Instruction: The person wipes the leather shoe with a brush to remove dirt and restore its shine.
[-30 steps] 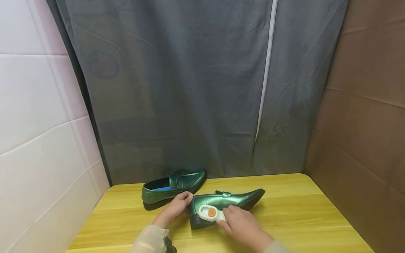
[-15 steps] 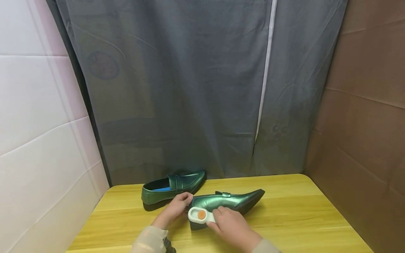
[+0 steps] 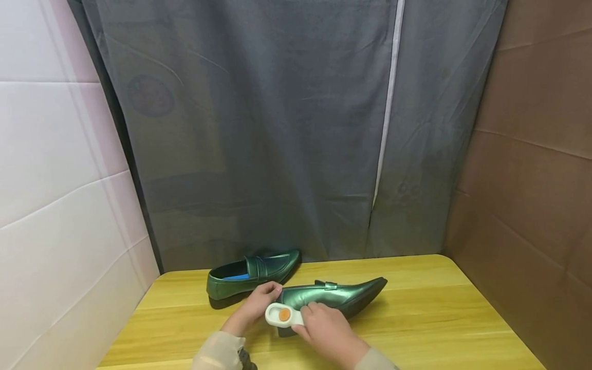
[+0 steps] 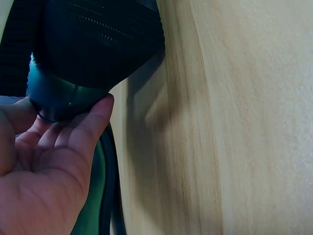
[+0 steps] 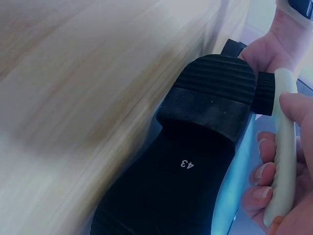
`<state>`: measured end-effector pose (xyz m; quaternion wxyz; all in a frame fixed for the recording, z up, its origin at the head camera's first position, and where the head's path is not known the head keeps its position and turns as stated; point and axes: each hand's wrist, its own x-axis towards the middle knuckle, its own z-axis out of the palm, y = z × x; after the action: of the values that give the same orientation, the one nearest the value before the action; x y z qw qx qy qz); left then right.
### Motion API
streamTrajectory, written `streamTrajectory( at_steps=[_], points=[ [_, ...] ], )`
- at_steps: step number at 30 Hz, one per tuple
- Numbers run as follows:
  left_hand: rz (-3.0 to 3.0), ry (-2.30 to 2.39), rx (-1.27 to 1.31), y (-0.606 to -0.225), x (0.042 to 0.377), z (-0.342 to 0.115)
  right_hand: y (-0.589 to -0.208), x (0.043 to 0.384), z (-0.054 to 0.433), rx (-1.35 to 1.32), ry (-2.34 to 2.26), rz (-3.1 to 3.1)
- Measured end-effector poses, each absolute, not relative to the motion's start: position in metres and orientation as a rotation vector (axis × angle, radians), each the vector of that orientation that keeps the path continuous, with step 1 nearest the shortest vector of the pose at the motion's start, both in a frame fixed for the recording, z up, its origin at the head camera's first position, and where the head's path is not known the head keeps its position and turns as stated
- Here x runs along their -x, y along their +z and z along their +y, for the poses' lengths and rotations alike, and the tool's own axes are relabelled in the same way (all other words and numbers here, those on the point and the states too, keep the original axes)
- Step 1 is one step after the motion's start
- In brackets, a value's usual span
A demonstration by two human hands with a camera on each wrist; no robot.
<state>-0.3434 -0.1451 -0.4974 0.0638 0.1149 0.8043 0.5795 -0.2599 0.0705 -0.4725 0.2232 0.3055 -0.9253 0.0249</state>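
A shiny green loafer (image 3: pixel 342 293) with a black sole lies toe to the right in the head view. My left hand (image 3: pixel 259 300) grips its heel end; in the left wrist view the fingers (image 4: pixel 80 132) curl against the back of the heel. My right hand (image 3: pixel 326 329) holds a white-handled brush (image 3: pixel 274 314) with an orange spot on its head. In the right wrist view, black bristles (image 5: pixel 264 93) meet the side of the heel (image 5: pixel 205 110). The sole (image 5: pixel 171 181) there shows the number 43.
A second green loafer (image 3: pixel 273 264) with a blue insole stands upright behind, close to my left hand. The yellow wood-grain table (image 3: pixel 439 308) ends at a grey curtain (image 3: pixel 287 154). White (image 3: pixel 69 205) and brown (image 3: pixel 522 180) cloth walls flank it.
My right hand has moved the brush leftward along the shoe's side to its heel end. My left hand and both loafers stay in place.
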Motion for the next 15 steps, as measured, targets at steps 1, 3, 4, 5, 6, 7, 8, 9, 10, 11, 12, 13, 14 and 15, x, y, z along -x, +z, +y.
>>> streamTrajectory(
  at_steps=[1,3,4,5,6,7,8,9,10,11,12,13,14,15],
  points=[
    [2.422,1.756,-0.346,-0.4972,0.3438,-0.1452,-0.4723,0.2600,0.0701,-0.840,0.065,-2.548],
    [2.412,1.766,-0.349,-0.4973,0.3440,-0.1455,-0.4719,0.2602,0.0696,-0.835,0.059,-2.538],
    [2.410,1.768,-0.349,-0.4976,0.3443,-0.1457,-0.4715,0.2603,0.0695,-0.832,0.057,-2.538],
    [2.409,1.766,-0.350,-0.4975,0.3445,-0.1458,-0.4714,0.2605,0.0695,-0.829,0.056,-2.540],
    [2.410,1.766,-0.346,-0.4977,0.3445,-0.1458,-0.4711,0.2606,0.0696,-0.825,0.058,-2.544],
    [2.405,1.766,-0.340,-0.4977,0.3446,-0.1456,-0.4710,0.2608,0.0698,-0.820,0.061,-2.550],
    [2.404,1.765,-0.337,-0.4978,0.3445,-0.1454,-0.4709,0.2609,0.0701,-0.814,0.062,-2.555],
    [2.403,1.765,-0.333,-0.4983,0.3445,-0.1450,-0.4709,0.2610,0.0705,-0.808,0.064,-2.559],
    [2.401,1.766,-0.330,-0.4984,0.3443,-0.1447,-0.4708,0.2611,0.0711,-0.801,0.065,-2.561],
    [2.396,1.769,-0.327,-0.4984,0.3439,-0.1443,-0.4707,0.2612,0.0718,-0.795,0.067,-2.562],
    [2.384,1.776,-0.322,-0.4986,0.3436,-0.1439,-0.4708,0.2612,0.0726,-0.790,0.069,-2.561],
    [2.372,1.784,-0.321,-0.4987,0.3431,-0.1437,-0.4706,0.2612,0.0735,-0.786,0.070,-2.556],
    [2.360,1.793,-0.320,-0.4987,0.3427,-0.1436,-0.4706,0.2613,0.0745,-0.782,0.069,-2.548],
    [2.342,1.803,-0.320,-0.4988,0.3425,-0.1436,-0.4708,0.2615,0.0757,-0.778,0.066,-2.541]
  ],
)
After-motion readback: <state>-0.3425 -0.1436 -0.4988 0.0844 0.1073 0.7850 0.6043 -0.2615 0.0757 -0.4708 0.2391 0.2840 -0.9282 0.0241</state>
